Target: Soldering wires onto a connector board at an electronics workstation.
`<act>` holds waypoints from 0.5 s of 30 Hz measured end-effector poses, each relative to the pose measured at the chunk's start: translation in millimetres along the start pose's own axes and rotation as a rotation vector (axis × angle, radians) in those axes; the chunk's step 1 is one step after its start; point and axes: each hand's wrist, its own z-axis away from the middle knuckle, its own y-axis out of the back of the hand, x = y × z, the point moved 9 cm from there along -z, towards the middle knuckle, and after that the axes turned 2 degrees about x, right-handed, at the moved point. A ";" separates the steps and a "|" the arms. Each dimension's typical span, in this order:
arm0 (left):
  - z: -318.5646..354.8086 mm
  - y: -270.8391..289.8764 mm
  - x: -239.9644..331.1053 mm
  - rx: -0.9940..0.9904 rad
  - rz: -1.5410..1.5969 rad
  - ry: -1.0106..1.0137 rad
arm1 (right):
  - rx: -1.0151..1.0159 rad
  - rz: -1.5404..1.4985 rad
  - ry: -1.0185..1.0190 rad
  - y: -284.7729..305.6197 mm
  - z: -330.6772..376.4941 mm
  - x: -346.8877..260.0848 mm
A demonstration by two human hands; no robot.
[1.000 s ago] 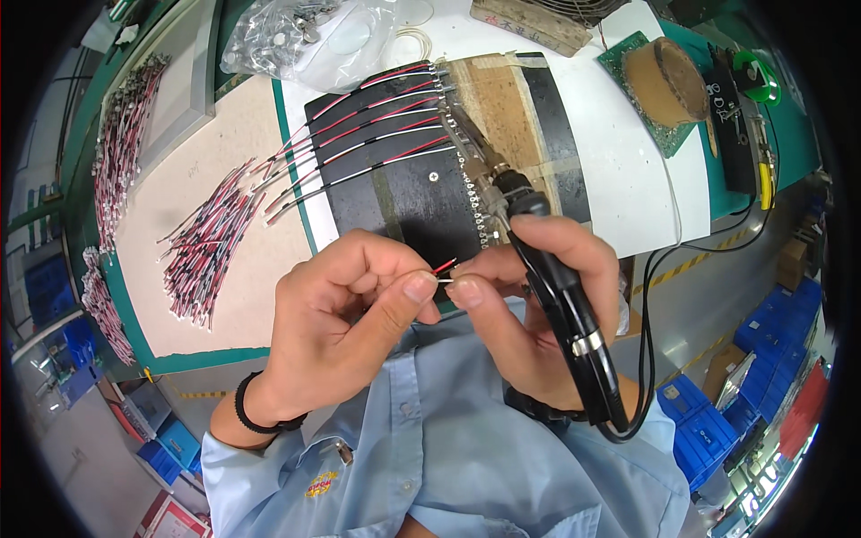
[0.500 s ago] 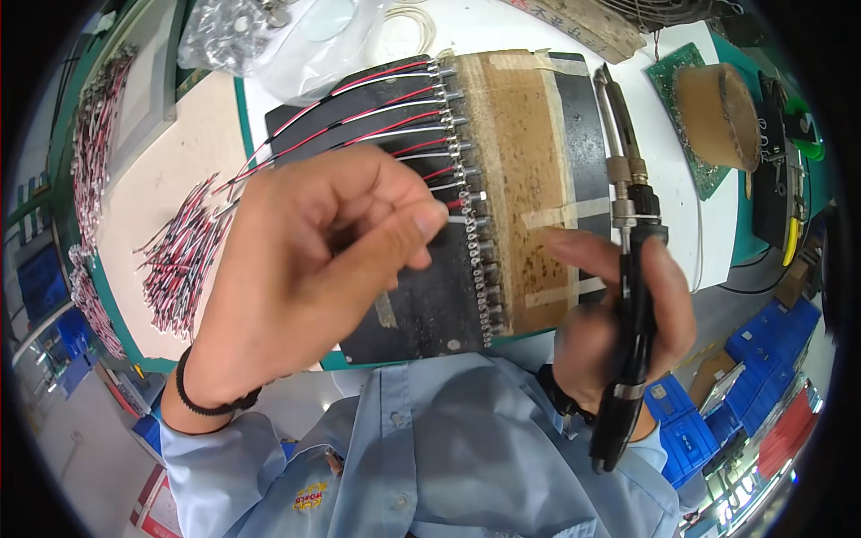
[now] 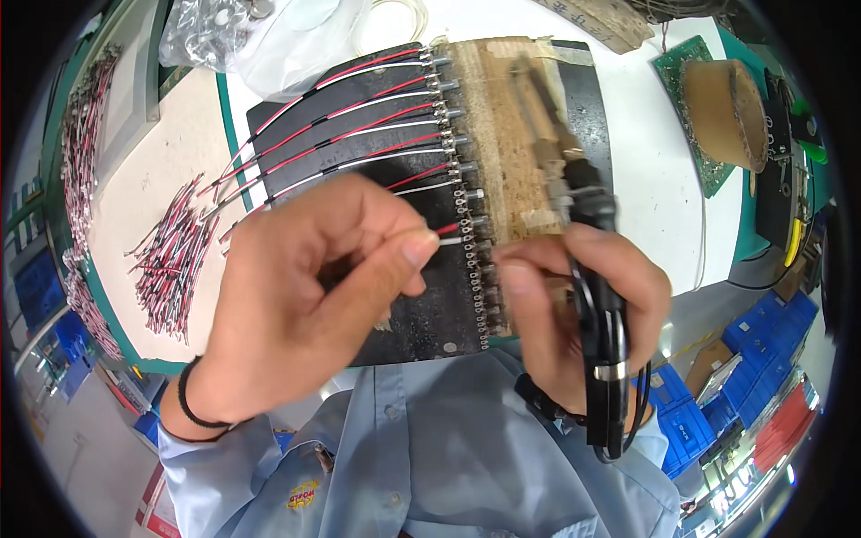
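Note:
Between thumb and fingertips, my left hand (image 3: 305, 287) pinches a red-and-white wire pair (image 3: 450, 230). The bare ends of the pair reach the row of small metal terminals (image 3: 473, 260) on a black board (image 3: 426, 323). Held in my right hand (image 3: 639, 278) is a soldering iron (image 3: 603, 314) with a black handle. Its blurred metal tip end points away from me, over the brown taped strip (image 3: 491, 117). My right thumb and index finger are near the lower terminals. Farther up the row, several red and white wires (image 3: 359, 121) run left from their terminals.
A bundle of red, white and black wires (image 3: 170, 278) lies on a pale board at left. More wires (image 3: 85, 161) line the far left edge. Clear plastic bags (image 3: 278, 45) lie at the back. A brown round ring (image 3: 725, 117) stands on a green circuit board (image 3: 686, 67) at right.
The soldering iron has swung left, its tip now over the taped strip. My right fingers have come closer to the terminals. The left hand keeps its pinch on the wires, nearly in place.

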 end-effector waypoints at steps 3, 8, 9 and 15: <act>-13.1 -1.3 -3.7 -0.063 -0.017 0.041 | 0.047 0.178 0.115 13.6 8.2 -0.5; -25.1 -0.2 -9.6 -0.076 -0.038 0.155 | 0.285 0.278 0.144 34.6 34.9 12.0; -25.3 0.1 -10.0 -0.067 -0.039 0.178 | 0.315 0.236 0.167 35.5 40.5 12.5; -26.4 -0.2 -10.5 -0.056 -0.014 0.270 | 0.289 -0.063 0.274 38.6 51.4 10.4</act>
